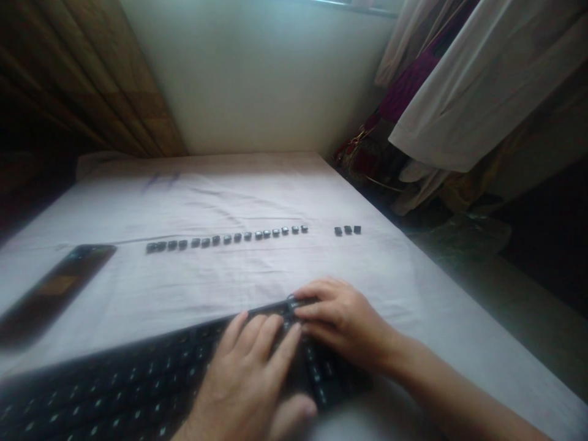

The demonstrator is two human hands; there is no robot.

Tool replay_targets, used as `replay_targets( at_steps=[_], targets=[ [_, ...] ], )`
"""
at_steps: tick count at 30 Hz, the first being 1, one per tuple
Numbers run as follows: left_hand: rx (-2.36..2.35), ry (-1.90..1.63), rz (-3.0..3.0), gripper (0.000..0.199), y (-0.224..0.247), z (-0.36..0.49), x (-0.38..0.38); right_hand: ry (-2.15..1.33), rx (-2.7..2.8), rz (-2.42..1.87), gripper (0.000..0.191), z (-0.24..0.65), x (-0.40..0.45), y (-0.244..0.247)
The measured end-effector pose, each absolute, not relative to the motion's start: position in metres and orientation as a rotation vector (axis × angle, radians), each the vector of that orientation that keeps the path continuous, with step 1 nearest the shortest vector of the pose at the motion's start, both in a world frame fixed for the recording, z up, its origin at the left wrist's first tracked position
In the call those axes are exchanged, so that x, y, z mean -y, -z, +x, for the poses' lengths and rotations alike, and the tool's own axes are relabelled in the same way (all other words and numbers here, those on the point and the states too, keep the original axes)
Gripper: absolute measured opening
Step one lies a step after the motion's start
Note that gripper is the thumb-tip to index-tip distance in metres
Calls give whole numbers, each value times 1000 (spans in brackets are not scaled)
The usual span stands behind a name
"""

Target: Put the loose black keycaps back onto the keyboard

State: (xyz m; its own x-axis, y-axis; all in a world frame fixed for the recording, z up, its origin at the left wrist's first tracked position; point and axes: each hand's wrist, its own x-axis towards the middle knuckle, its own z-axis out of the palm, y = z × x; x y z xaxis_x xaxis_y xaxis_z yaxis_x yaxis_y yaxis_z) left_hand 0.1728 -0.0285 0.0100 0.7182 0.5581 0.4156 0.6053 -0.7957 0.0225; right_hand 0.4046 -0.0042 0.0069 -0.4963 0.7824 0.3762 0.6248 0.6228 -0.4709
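Note:
A black keyboard (156, 367) lies at an angle across the lower left and middle of the head view. My left hand (250, 367) rests on its right part, fingers spread and thumb out to the side, holding nothing that I can see. At the keyboard's upper edge, my right hand (342, 315) has its fingertips drawn in on a small black keycap (293, 302); whether the cap is still seated in the keyboard is unclear. Beyond the hands, several loose black keycaps (227, 239) form a long row on the cloth. Three more keycaps (348, 230) sit apart to the right.
A dark phone (57, 288) lies on the left. Everything rests on a bed or table covered with a pale sheet (248, 196), its edge dropping off at right. Hanging clothes (459, 92) are at upper right, a brown curtain (105, 79) at upper left, a wall behind.

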Motion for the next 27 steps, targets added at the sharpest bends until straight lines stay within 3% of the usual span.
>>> replay_targets(
  at_steps=[15,27],
  targets=[
    [958,597,-2805,58,-11,173,30,-409,2279,-1085,11,405,3,-6],
    [1003,606,-2822,59,-10,176,30,-247,2341,-1030,16,405,6,-8]
  ],
)
